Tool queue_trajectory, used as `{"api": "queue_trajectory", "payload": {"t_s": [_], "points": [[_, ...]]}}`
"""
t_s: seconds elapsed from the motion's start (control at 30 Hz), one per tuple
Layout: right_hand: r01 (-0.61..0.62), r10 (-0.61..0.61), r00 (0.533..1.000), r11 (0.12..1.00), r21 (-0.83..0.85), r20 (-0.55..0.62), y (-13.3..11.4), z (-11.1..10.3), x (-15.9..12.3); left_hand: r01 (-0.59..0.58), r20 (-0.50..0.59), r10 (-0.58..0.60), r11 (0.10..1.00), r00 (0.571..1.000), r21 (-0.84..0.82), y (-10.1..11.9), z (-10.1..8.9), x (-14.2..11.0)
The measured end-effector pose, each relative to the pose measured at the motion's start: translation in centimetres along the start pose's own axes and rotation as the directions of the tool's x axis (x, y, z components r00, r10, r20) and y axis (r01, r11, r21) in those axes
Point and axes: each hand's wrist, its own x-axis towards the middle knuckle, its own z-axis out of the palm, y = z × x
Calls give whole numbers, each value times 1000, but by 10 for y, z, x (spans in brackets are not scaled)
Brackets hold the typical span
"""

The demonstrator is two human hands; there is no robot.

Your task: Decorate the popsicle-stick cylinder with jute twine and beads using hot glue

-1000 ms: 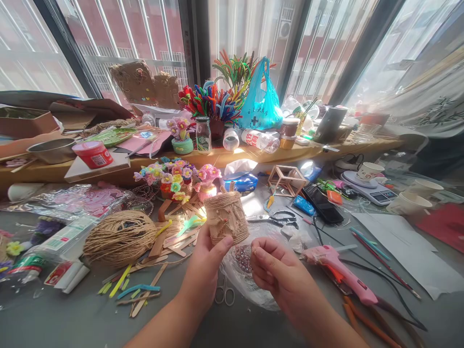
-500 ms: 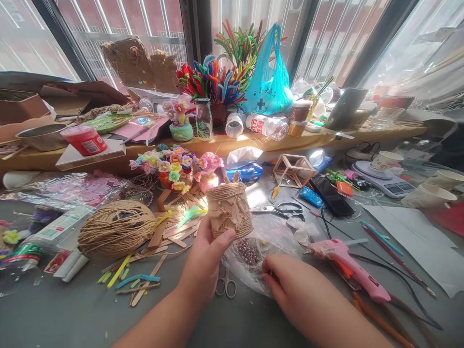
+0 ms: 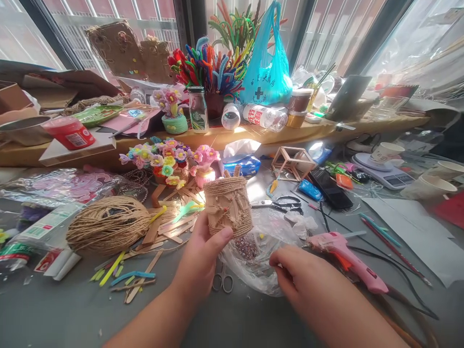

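Observation:
My left hand (image 3: 203, 256) is wrapped round a small twine-covered pot (image 3: 229, 208), its thumb across the lower front. Rows of twine band the pot's rim and base, and small reddish beads dot its side. Lower right of the pot, my right hand (image 3: 300, 270) is closed, thumb and forefinger pinched together; whatever lies between them is too small to make out. That hand is over the edge of a clear plastic bag (image 3: 270, 270), in which dark reddish beads (image 3: 246, 245) show. Small scissors (image 3: 223, 281) lie below the pot, partly hidden by my left hand.
A pink glue gun (image 3: 348, 258) with its cord lies to the right. Black-handled scissors (image 3: 286, 204) rest behind the bag. A ball of twine (image 3: 108, 224) and wooden sticks (image 3: 143, 278) lie at left. Pipe-cleaner flowers (image 3: 170, 159) and a wooden frame (image 3: 293, 163) stand farther back.
My right hand has shifted slightly right, still pinched. The pot stays in my left hand at nearly the same place. The whole view has shifted a little.

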Motion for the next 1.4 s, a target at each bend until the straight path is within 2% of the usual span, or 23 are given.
{"api": "queue_trajectory", "payload": {"t_s": [0.1, 0.23, 0.4, 0.57, 0.73, 0.83, 1.07, 1.4], "points": [[6, -3, 997, 1000, 30, -79, 6, 1, -2, -5, 15, 5, 1000, 1000, 1, 0, 0, -1], [112, -101, 991, 986, 125, -93, 10, -1, -3, 0, 8, 0, 1000, 1000, 11, 0, -1, -1], [65, -46, 989, 989, 135, -141, 9, -3, -6, 5, 7, -5, 1000, 1000, 12, 0, -1, 0], [122, -105, 983, 986, 110, -150, 8, -1, -7, 4, 43, -5, 1000, 999, 10, 0, -3, 1], [147, -120, 976, 979, 144, -182, 4, -1, -5, -19, 16, 19, 1000, 1000, 7, -1, -3, 1], [144, -114, 979, 973, 178, -170, 4, -1, -5, -34, 9, 34, 999, 999, -1, -1, -3, 1], [69, -59, 995, 989, 129, -79, -1, -4, -2, -51, 26, 51, 999, 998, -1, 0, -1, -1], [132, -119, 990, 970, 205, -72, -2, 0, 3, -72, 4, 72, 997, 997, 17, -3, -5, 3]]}}
